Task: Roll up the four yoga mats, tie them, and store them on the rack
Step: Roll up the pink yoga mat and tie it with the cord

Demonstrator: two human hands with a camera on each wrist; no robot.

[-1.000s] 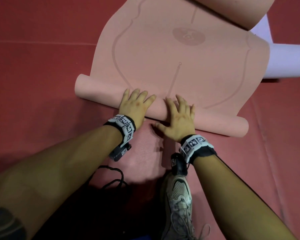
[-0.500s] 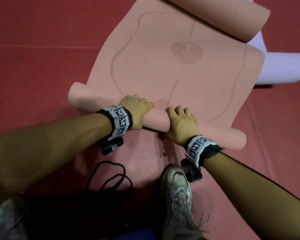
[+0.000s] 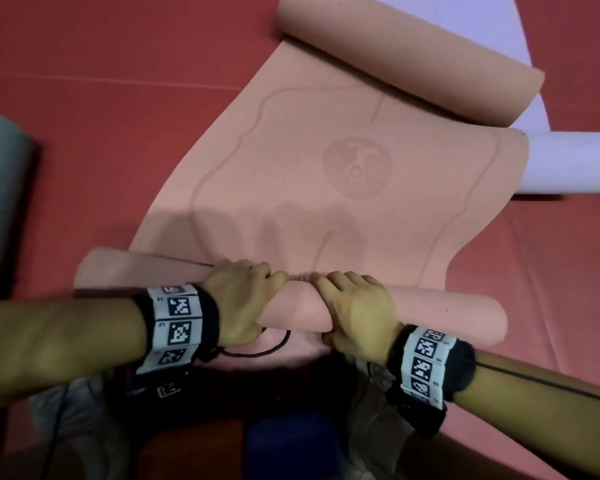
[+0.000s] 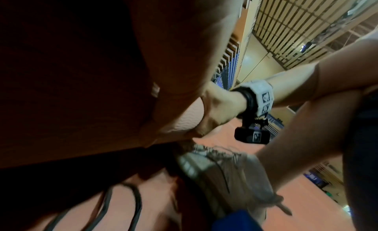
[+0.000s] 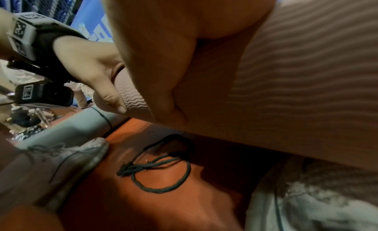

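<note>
Hands both on the pink mat roll point(image 3: 291, 306), near middle of its length. Left hand point(image 3: 238, 301) wraps over top w/ fingers curled round it, thumb under; right hand point(image 3: 355, 315) same, just beside, short bare gap of roll between them. Roll's long axis runs left-right across the body, slightly slanted, right end nearer the person. Unrolled part of pink mat point(image 3: 326, 174) lies flat straight ahead, away from the hands, so next push prob goes forward, perpendicular to the axis. Far end curls up into a second loose roll point(image 3: 413, 67). Dark cord point(image 5: 159, 168) on red floor point(image 3: 101, 116) under the hands, near side of roll, by shoe point(image 5: 81, 153). White rolled mat point(image 3: 568, 164) at right, grey one point(image 3: 0, 202) at left. Rack not seen.
</note>
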